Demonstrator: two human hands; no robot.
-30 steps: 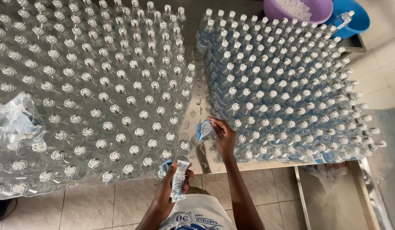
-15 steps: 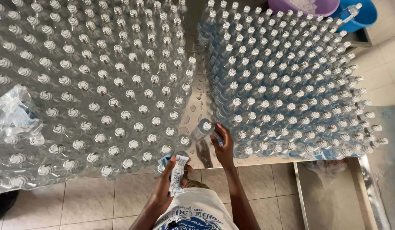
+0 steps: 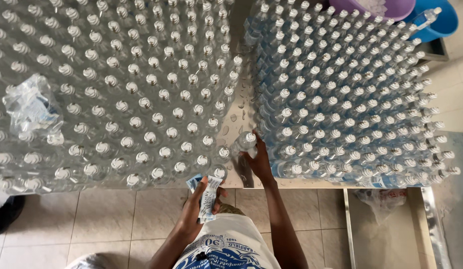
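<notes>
- The tabletop (image 3: 240, 112) shows only as a bare, wet-looking metal strip running down the middle of the frame; the rest is hidden under bottles, and its front edge crosses the lower part of the frame just ahead of me.
- The left block (image 3: 121, 89) of clear, unlabelled bottles fills the upper left and centre, standing upright in tight rows with caps up, so each can be reached from above.
- The right block (image 3: 351, 94) fills the upper right; these bottles carry blue labels and lean away toward the right edge as the camera sees them.
- A purple basin (image 3: 386, 7) and a blue basin (image 3: 441, 22) sit at the top right corner, behind the right block.
- A crumpled plastic wrap (image 3: 32, 107) lies on top of the left block at the far left.
- One bottle (image 3: 244, 143) stands alone in the strip between the two blocks, low centre, kept apart from both.
- My right hand (image 3: 259, 162) is wrapped around that bottle from its right side, fingers closed on its body below the cap.
- My left hand (image 3: 199, 204) is low in the centre, off the tabletop's edge and near my body, clenched on a small stack of labels (image 3: 206, 192), white and blue, kept within reach of the bottle.
</notes>
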